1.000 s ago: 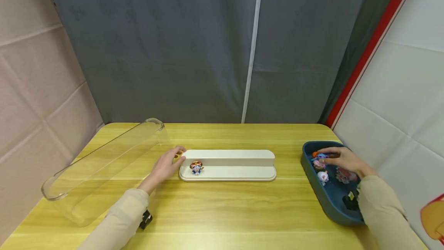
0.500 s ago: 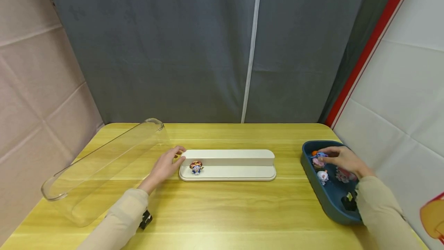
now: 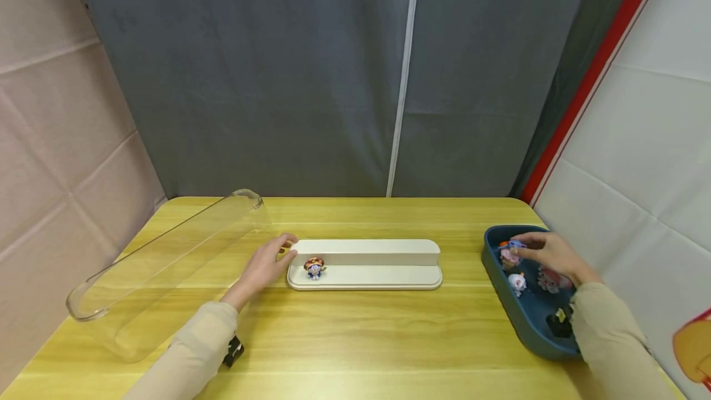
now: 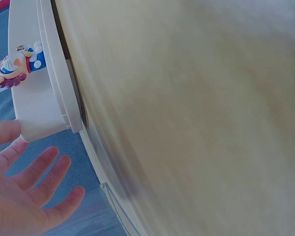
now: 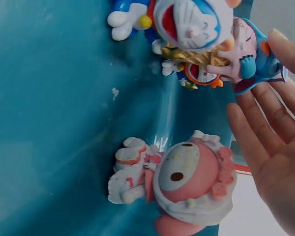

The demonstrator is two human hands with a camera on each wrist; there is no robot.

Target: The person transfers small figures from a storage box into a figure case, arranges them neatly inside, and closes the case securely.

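Inside the blue tray (image 3: pixel 504 308), near its left edge, the right hand (image 3: pixel 555 258) seems to pinch an ice-cream figurine (image 5: pixel 245 45), contact partly hidden. The left hand (image 3: pixel 265 269), loosely spread, touches the left end of the white stand (image 3: pixel 383 276); tabletop (image 3: pixel 465 301) stretches between stand and tray.

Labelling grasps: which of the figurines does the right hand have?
The blue-headed, waffle-cone figurine: the right hand pinches its head. The pink-hooded figurine and others in the bin are not gripped.
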